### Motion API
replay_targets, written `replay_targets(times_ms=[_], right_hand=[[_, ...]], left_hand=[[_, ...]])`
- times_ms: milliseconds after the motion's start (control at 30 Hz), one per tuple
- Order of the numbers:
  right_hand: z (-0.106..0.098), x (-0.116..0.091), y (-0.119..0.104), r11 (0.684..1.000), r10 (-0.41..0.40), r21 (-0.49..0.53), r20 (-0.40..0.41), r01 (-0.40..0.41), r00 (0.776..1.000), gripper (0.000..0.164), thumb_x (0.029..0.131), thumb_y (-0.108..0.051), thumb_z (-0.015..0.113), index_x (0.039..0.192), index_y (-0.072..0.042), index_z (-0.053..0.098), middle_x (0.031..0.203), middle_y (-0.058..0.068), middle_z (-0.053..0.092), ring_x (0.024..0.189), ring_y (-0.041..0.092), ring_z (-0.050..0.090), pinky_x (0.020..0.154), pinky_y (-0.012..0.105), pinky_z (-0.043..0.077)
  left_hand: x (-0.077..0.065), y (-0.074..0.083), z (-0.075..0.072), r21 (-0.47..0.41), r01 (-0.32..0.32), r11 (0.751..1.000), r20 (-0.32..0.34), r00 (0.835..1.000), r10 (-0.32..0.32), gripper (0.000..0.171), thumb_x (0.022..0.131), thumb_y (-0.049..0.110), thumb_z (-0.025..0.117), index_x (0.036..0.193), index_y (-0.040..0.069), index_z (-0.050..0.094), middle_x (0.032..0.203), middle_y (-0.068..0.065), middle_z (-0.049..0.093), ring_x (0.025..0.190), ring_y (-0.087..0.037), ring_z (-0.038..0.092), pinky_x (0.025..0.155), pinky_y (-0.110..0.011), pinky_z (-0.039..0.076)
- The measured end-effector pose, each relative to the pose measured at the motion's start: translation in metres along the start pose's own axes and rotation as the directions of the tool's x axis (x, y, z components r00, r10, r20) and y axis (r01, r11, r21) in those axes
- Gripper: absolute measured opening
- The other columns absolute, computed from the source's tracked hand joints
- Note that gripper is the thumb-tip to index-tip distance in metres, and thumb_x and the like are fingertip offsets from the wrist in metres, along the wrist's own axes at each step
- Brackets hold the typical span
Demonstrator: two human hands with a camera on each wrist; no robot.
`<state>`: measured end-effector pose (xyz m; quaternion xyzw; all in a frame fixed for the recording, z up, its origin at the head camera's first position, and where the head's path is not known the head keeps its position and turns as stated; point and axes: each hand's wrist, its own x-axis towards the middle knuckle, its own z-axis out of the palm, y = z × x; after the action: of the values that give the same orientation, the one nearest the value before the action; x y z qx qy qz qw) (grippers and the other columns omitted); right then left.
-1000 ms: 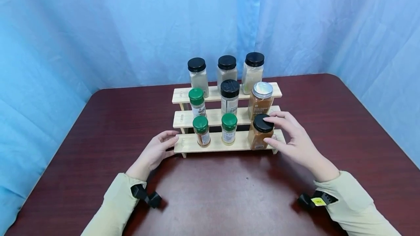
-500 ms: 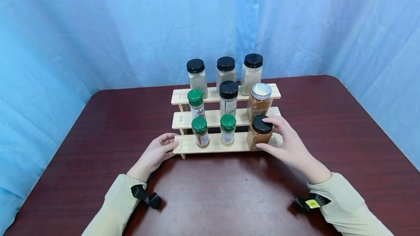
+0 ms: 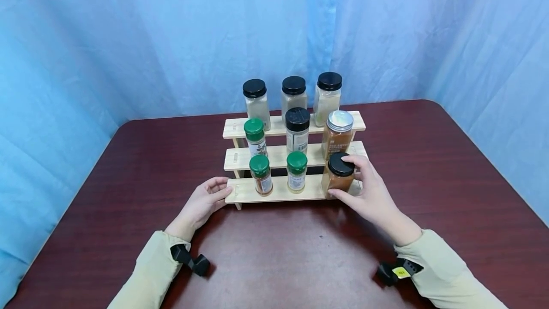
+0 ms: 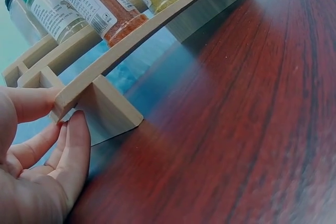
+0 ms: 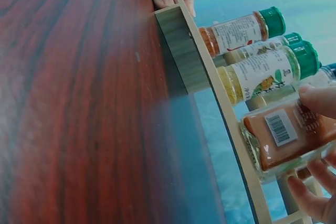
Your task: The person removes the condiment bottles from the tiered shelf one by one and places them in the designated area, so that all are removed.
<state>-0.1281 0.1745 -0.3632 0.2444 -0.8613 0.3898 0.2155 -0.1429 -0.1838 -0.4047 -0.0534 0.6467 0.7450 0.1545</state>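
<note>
A three-tier wooden spice rack (image 3: 279, 195) stands on the table, jars upright on each tier. In the head view my left hand (image 3: 203, 206) is at the left end of its bottom board; the left wrist view shows thumb above and fingers below, pinching the board. My right hand (image 3: 372, 199) holds a square spice jar (image 3: 339, 182) with black lid and orange-brown powder, at the bottom tier's right end. Its thumb is on the front, the other fingers around the far side, partly hidden. Two green-capped spice jars (image 3: 263, 185) share that tier.
The middle tier holds a green-capped jar (image 3: 256, 139), a black-capped jar (image 3: 297, 132) and a silver-lidded jar (image 3: 337, 139). Three black-lidded jars, one at the right (image 3: 328, 104), stand on top. Blue curtains (image 3: 193, 37) surround the dark red table (image 3: 274, 261).
My right hand has moved left and its thumb has come across the front of the square jar. The left hand stays at the board's end. The head view has shifted slightly.
</note>
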Motion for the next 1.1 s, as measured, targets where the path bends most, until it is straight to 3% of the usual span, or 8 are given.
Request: replay_targets(times_ms=[100, 267, 333, 600, 900, 1100], right_hand=[[0.002, 0.0, 0.0, 1.0, -0.01, -0.015, -0.02, 0.009, 1.0, 0.078, 0.061, 0.004, 0.085, 0.125, -0.002, 0.041, 0.118, 0.017, 0.053, 0.109, -0.007, 0.043, 0.075, 0.046, 0.054], [0.003, 0.001, 0.0, 0.998, -0.044, -0.055, -0.059, 0.041, 0.997, 0.078, 0.06, 0.002, 0.086, 0.124, -0.001, 0.042, 0.116, 0.018, 0.053, 0.104, 0.019, 0.053, 0.071, 0.046, 0.055], [0.004, 0.001, 0.0, 0.997, -0.054, -0.06, -0.07, 0.049, 0.996, 0.077, 0.06, 0.003, 0.086, 0.124, 0.0, 0.043, 0.116, 0.019, 0.053, 0.103, 0.024, 0.053, 0.07, 0.046, 0.055], [0.006, -0.004, -0.002, 0.996, -0.047, -0.077, -0.096, 0.04, 0.994, 0.074, 0.06, 0.003, 0.084, 0.123, 0.001, 0.044, 0.117, 0.02, 0.053, 0.103, 0.028, 0.055, 0.07, 0.045, 0.054], [0.011, -0.008, -0.004, 0.998, 0.012, -0.065, -0.112, -0.019, 0.994, 0.077, 0.061, -0.001, 0.087, 0.125, -0.003, 0.044, 0.118, 0.022, 0.051, 0.106, 0.033, 0.054, 0.073, 0.053, 0.054], [0.013, -0.011, -0.003, 0.998, -0.033, -0.06, -0.14, 0.025, 0.99, 0.075, 0.059, 0.002, 0.086, 0.122, 0.001, 0.045, 0.117, 0.025, 0.052, 0.105, 0.034, 0.055, 0.072, 0.054, 0.054]], left_hand=[[0.0, -0.001, 0.001, -0.011, -0.001, 1.0, -0.011, 1.0, 0.001, 0.018, 0.093, -0.003, 0.051, 0.109, 0.004, 0.047, 0.089, 0.005, 0.057, 0.078, -0.003, 0.059, 0.07, -0.018, 0.052], [-0.001, 0.0, 0.001, -0.008, -0.014, 1.0, -0.022, 1.0, 0.013, 0.019, 0.093, -0.003, 0.051, 0.109, 0.005, 0.047, 0.089, 0.005, 0.057, 0.078, -0.003, 0.059, 0.07, -0.018, 0.051], [-0.001, 0.001, 0.001, -0.007, -0.016, 1.0, -0.021, 1.0, 0.016, 0.018, 0.093, -0.003, 0.051, 0.109, 0.005, 0.047, 0.089, 0.005, 0.056, 0.078, -0.003, 0.059, 0.07, -0.018, 0.051], [-0.002, 0.0, 0.001, -0.017, -0.018, 1.0, -0.01, 1.0, 0.018, 0.018, 0.092, -0.002, 0.053, 0.107, 0.007, 0.049, 0.09, 0.005, 0.057, 0.078, -0.003, 0.059, 0.071, -0.018, 0.052], [-0.001, -0.001, 0.001, -0.023, -0.001, 1.0, -0.015, 1.0, 0.0, 0.018, 0.092, -0.001, 0.055, 0.108, 0.006, 0.049, 0.088, 0.003, 0.056, 0.077, -0.004, 0.059, 0.07, -0.018, 0.052], [0.0, -0.003, 0.001, -0.008, -0.003, 1.0, -0.014, 1.0, 0.003, 0.018, 0.093, -0.003, 0.051, 0.109, 0.005, 0.048, 0.088, 0.005, 0.056, 0.078, -0.003, 0.058, 0.07, -0.018, 0.051]])
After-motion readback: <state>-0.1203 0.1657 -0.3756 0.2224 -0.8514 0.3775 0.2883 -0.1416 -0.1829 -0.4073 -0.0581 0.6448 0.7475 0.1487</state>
